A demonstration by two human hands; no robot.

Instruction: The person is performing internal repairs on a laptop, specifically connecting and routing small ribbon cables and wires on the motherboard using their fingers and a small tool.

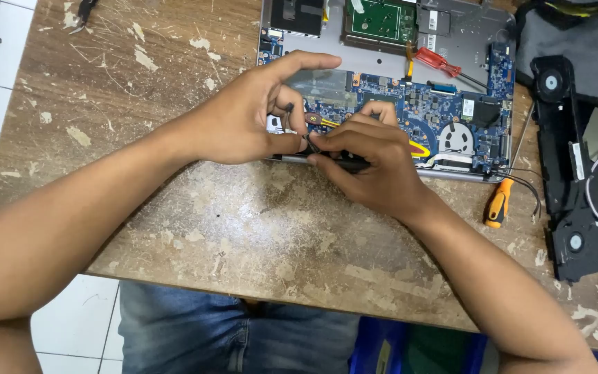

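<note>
Both the left hand (243, 121) and right hand (368, 163) pinch a small black part (311, 144) at the opened laptop (410, 104)'s 6 o'clock edge, looks like mid-removal, calling for gentle prying.

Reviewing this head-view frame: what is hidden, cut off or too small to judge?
- The part pinched at the opened laptop near edge: covered by left hand and right hand fingers.
- Laptop's far side: cut off by the top edge.
- Red screwdriver tip: too small.
- Black speaker strip wiring: runs off the right edge.
</note>
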